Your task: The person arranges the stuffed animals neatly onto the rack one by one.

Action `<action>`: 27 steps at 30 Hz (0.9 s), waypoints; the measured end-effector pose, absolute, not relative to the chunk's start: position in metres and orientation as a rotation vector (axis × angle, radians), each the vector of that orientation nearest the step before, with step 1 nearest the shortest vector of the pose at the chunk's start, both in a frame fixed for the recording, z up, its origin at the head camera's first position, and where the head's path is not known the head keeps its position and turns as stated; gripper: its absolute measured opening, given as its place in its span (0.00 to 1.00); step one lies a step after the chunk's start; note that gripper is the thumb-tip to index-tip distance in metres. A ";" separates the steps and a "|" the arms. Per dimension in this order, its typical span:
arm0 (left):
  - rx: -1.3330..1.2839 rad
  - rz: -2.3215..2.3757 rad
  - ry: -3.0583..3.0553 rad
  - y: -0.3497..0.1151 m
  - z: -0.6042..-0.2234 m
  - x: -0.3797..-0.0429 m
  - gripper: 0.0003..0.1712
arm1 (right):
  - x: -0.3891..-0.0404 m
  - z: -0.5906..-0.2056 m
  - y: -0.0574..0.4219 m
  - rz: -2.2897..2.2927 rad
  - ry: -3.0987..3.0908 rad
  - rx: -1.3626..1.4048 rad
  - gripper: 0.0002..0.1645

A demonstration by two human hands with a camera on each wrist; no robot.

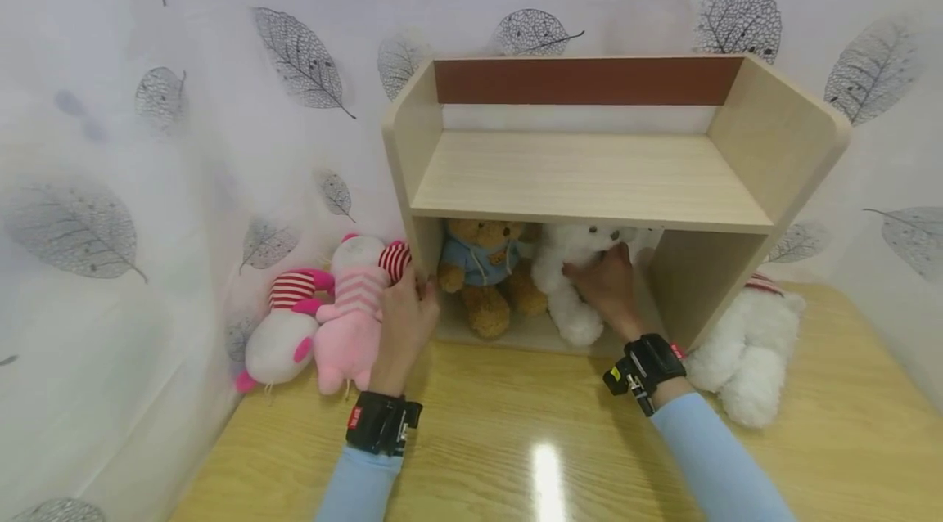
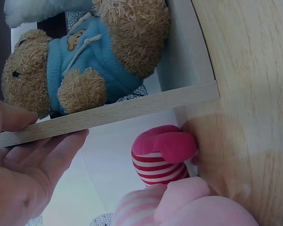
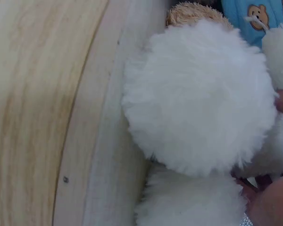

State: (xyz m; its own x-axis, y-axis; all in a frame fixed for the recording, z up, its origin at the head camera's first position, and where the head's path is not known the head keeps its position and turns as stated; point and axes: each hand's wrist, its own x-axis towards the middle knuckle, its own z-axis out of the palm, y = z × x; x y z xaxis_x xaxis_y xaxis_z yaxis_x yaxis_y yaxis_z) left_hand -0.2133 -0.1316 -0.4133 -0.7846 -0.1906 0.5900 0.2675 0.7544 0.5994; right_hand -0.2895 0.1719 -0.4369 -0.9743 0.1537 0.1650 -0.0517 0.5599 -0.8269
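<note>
At the centre of the frame, my left hand (image 1: pixel 408 313) pinches the near edge of the side panel (image 2: pixel 113 114) of the wooden shelf (image 1: pixel 589 170), my thumb inside and my fingers outside. To the right of it, my right hand (image 1: pixel 607 285) grips the white bear (image 1: pixel 578 321) about its body, the fingers bent into the fur. The bear sits in the lower compartment, right of centre in the frame, just beside the brown bear (image 1: pixel 488 311) in its blue hoodie (image 1: pixel 467 254); the board above covers the top of both heads. In the right wrist view, a round white foot fills the middle.

The shelf stands on the bench (image 1: pixel 501 440). Left of my left hand, at the lower left, a pink toy (image 1: pixel 349 326) leans beside an upside-down toy (image 1: pixel 280 346) with striped cloth. At the lower right, a white plush (image 1: pixel 755 358) lies outside the shelf.
</note>
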 end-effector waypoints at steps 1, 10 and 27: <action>-0.057 -0.914 -2.296 -0.132 -0.414 -0.214 0.09 | -0.290 -0.437 0.170 1.376 -2.577 -0.075 0.62; -0.061 -0.927 -2.291 -0.133 -0.414 -0.214 0.07 | -0.289 -0.440 0.163 1.382 -2.603 -0.004 0.58; -0.093 -0.957 -2.285 -0.133 -0.416 -0.214 0.08 | -0.247 -0.432 0.187 0.921 -2.708 0.580 0.47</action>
State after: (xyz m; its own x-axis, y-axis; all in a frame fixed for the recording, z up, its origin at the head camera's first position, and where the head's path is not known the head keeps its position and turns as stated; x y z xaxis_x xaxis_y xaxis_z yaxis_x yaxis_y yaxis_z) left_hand -0.2139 -0.1331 -0.4159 -0.7860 -0.1757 0.5928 0.2991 0.7310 0.6133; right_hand -0.2466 0.1874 -0.4316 -0.8971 -0.2944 0.3294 -0.4342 0.7254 -0.5341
